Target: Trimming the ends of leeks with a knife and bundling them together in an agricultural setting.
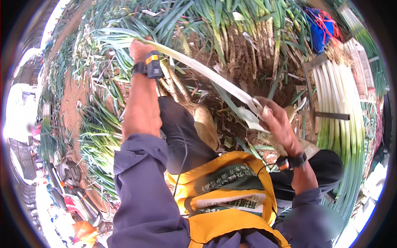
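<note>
Apparently midway through stripping a long leek point(206, 74), clamped in the left hand point(140, 48) near its leaves point(115, 37) and in the right hand point(274, 119) at the other end (beside loose skin point(249, 117)), with pale leeks point(337, 99) bundled at right, earthy leeks point(276, 47) unstripped ahead.

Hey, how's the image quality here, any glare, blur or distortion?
In the head view, glare burns out the left rim; head view also: the stacked leeks bend with the fisheye; head view again: a round blur covers part of the right sleeve, while the held leek and left hand look fairly clear.
</note>
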A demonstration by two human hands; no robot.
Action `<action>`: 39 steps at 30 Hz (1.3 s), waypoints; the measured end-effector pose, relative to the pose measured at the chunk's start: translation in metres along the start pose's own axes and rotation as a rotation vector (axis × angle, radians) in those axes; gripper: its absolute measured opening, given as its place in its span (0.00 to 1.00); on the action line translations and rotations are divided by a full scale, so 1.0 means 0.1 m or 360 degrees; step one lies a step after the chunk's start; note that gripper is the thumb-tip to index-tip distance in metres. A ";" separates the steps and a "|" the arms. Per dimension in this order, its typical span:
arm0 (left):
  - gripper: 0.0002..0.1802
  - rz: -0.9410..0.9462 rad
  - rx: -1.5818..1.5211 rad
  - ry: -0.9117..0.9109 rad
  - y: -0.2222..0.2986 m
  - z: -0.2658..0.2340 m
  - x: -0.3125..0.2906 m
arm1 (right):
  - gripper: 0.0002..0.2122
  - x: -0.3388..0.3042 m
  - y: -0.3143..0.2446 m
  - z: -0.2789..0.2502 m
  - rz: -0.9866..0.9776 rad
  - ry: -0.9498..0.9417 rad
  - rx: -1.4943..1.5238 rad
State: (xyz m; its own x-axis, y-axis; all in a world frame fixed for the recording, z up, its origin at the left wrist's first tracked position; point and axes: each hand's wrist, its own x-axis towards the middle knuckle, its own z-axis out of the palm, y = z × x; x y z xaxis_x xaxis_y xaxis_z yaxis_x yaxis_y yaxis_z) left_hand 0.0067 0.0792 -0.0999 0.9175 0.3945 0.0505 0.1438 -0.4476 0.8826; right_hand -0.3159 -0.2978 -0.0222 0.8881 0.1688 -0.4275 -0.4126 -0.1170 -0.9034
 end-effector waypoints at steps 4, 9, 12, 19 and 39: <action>0.06 -0.0135 -0.0981 0.0164 -0.40 -0.77 0.37 | 0.32 -0.48 -0.24 0.38 -0.0196 -0.0051 -0.0188; 0.16 -0.0582 -0.1744 0.0688 0.06 -0.42 0.38 | 0.28 -1.34 0.12 -0.34 -0.0353 0.1190 -0.0454; 0.27 -0.0338 -0.1860 0.0818 0.51 -0.38 0.14 | 0.28 -0.52 0.20 -0.51 -0.0525 0.1580 -0.1600; 0.20 0.0250 -0.2151 0.0092 1.31 -0.07 -0.27 | 0.08 0.78 1.95 0.34 -0.1305 -0.0026 -0.1885; 0.15 0.0065 -0.2350 -0.0693 1.46 0.09 -0.56 | 0.08 1.28 -0.24 0.60 -0.1038 0.0689 -0.0972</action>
State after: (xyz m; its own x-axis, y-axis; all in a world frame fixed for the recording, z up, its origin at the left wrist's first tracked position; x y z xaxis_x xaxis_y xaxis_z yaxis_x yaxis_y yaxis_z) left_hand -0.0207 -0.0157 0.0216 0.9831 0.0273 0.1810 -0.1256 0.8197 0.5589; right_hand -0.2042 -0.2150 -0.0571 0.9516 0.0217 0.3066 0.2505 -0.6330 -0.7325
